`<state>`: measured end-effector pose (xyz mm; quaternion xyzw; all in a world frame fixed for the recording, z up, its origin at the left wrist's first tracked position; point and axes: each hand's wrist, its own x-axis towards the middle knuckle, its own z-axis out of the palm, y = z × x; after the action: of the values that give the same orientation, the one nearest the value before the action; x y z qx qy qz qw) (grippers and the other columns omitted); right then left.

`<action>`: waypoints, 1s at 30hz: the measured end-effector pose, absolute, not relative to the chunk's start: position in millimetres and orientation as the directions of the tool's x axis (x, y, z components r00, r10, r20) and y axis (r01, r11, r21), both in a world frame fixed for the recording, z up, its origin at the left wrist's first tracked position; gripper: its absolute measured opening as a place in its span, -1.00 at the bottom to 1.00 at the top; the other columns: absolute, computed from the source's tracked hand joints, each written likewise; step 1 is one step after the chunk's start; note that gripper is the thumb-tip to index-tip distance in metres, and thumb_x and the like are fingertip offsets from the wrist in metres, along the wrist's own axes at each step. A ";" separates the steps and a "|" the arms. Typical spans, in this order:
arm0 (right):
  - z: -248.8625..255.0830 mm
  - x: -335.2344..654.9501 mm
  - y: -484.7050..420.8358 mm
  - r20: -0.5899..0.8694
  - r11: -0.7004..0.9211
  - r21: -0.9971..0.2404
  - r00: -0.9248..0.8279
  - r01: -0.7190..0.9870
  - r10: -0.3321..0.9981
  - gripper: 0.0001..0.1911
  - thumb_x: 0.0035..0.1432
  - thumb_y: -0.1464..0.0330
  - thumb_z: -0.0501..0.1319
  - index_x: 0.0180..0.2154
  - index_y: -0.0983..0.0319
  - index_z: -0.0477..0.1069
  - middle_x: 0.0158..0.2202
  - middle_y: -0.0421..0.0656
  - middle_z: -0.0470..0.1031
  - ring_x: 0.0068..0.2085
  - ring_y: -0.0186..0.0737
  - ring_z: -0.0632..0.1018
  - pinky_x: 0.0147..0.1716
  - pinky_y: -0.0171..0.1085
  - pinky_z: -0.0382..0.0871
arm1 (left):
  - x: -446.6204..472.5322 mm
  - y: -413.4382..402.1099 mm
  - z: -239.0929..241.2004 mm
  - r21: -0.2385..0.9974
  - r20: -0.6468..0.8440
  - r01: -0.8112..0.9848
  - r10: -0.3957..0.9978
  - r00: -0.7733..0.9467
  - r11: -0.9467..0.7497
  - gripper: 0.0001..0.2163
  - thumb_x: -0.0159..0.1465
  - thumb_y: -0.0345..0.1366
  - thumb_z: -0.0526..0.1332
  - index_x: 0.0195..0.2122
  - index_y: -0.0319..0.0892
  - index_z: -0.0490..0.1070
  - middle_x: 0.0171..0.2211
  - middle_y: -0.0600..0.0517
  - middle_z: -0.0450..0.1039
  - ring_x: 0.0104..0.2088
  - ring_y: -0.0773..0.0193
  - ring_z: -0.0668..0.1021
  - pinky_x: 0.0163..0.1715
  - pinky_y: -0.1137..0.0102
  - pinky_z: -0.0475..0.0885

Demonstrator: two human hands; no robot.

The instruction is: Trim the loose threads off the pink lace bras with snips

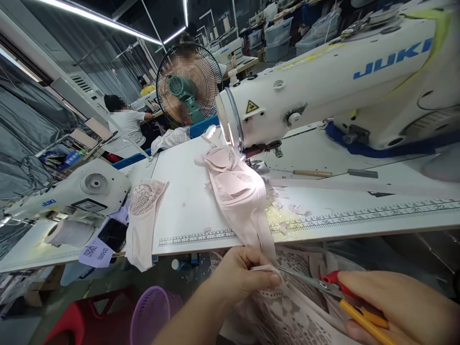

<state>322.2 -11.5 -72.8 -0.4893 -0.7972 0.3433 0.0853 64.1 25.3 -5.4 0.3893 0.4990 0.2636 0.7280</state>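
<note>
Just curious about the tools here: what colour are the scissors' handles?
Red and yellow handles on the scissors, held in the right hand; seen in the head view.

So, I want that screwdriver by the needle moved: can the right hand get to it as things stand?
Probably not at once: the right hand holds scissors below the table edge, and the wooden-handled screwdriver lies across the table, though nothing blocks the way.

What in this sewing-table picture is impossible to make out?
Head view only:
- Scissors: handles wrapped by the right hand, blade tips hidden behind the pink fabric.
- Left hand: fingertips buried in fabric folds.
- Needle area of the sewing machine: washed out by its lamp glare.
- Ruler numbers: mostly too small.
</note>
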 end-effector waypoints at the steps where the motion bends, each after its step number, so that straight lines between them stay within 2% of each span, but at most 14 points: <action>1: -71.1 321.0 -11.2 -0.200 0.287 -0.624 -0.504 0.727 0.840 -0.64 0.18 0.00 0.20 -0.46 0.11 0.29 -0.48 -0.14 0.44 -0.46 -0.07 0.43 -0.46 -0.17 0.17 | 64.7 25.3 -4.2 0.830 -0.523 0.011 0.773 0.359 0.557 -0.52 -0.39 -0.01 0.58 -0.66 -0.27 0.46 -0.69 0.12 0.33 -0.61 0.45 0.30 -0.51 0.43 0.18; 6: -68.3 317.9 -10.5 -0.230 0.276 -0.608 -0.498 0.744 0.836 -0.67 0.19 0.05 0.22 -0.45 0.12 0.29 -0.46 -0.17 0.46 -0.45 -0.09 0.43 -0.45 -0.19 0.15 | 65.2 26.0 -0.2 0.829 -0.540 0.074 0.759 0.364 0.554 -0.52 -0.37 0.02 0.57 -0.68 -0.27 0.45 -0.68 0.10 0.33 -0.61 0.43 0.31 -0.52 0.41 0.18; 16: -75.0 322.8 -16.2 -0.219 0.268 -0.625 -0.494 0.733 0.841 -0.62 0.18 -0.07 0.18 -0.40 0.09 0.37 -0.43 -0.16 0.49 -0.41 -0.05 0.47 -0.42 -0.15 0.20 | 58.3 25.6 -7.4 0.850 -0.510 0.109 0.753 0.415 0.515 -0.55 -0.23 -0.01 0.56 -0.61 -0.28 0.47 -0.65 0.12 0.33 -0.58 0.44 0.31 -0.53 0.45 0.17; 25: -75.2 322.5 -16.5 -0.167 0.287 -0.630 -0.486 0.722 0.858 -0.62 0.16 -0.07 0.21 -0.39 0.09 0.40 -0.44 -0.13 0.52 -0.41 -0.02 0.51 -0.42 -0.14 0.24 | 59.7 26.0 -6.6 0.848 -0.514 0.121 0.744 0.428 0.516 -0.57 -0.22 -0.03 0.57 -0.58 -0.29 0.49 -0.62 0.10 0.39 -0.57 0.44 0.33 -0.51 0.45 0.18; 30: -79.3 321.3 -16.7 -0.191 0.265 -0.644 -0.486 0.718 0.853 -0.55 0.17 -0.13 0.15 -0.40 0.10 0.41 -0.45 -0.13 0.51 -0.41 -0.02 0.51 -0.41 -0.14 0.23 | 61.1 26.1 -7.4 0.836 -0.532 0.102 0.749 0.396 0.539 -0.55 -0.28 -0.03 0.58 -0.60 -0.30 0.50 -0.64 0.10 0.38 -0.59 0.44 0.32 -0.53 0.45 0.16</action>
<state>321.3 -16.7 -79.3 -0.4974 -0.7892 0.3466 0.0974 61.1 26.1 -7.4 0.4243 0.5014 0.2244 0.7199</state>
